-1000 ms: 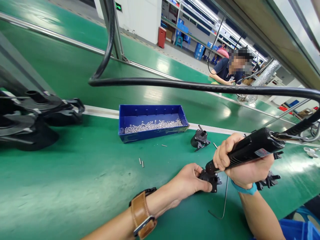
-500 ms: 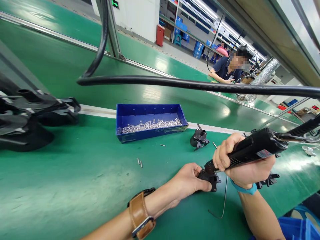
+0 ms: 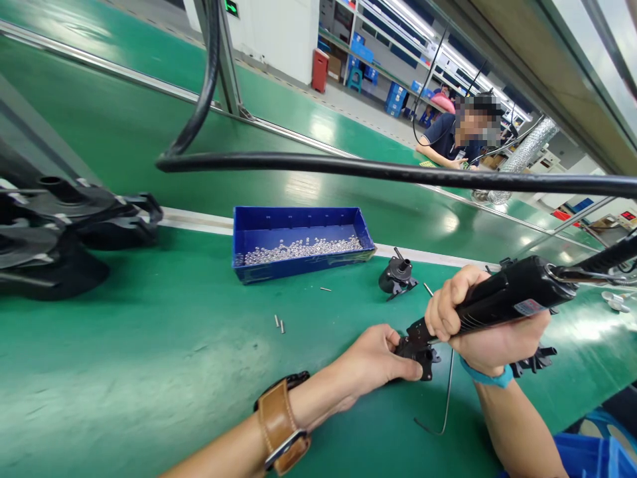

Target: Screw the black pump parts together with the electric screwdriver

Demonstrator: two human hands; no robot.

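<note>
My left hand (image 3: 385, 358) grips a small black plastic part (image 3: 426, 363) down on the green bench, thumb on its near side. Wrapped around a black electric screwdriver (image 3: 502, 295), my right hand (image 3: 478, 325) holds the tool at a slant. Its front end meets the top of the black part; the bit tip is hidden. A bent thin metal rod (image 3: 448, 398) lies beside the part. Another black part (image 3: 398, 275) with an upright stub stands just beyond my hands. Several more black parts (image 3: 537, 360) sit behind my right wrist, partly covered.
A blue bin (image 3: 303, 265) of small shiny metal pieces stands mid-bench. Loose metal pins (image 3: 279, 324) lie before it. Large black assemblies (image 3: 64, 232) fill the left. A thick black cable (image 3: 348, 164) crosses above the bench. A person (image 3: 455, 136) sits across, and a blue crate (image 3: 587, 455) is lower right.
Almost nothing differs. Both hands, the screwdriver and the black part keep their places, and the whole view has shifted very slightly.
</note>
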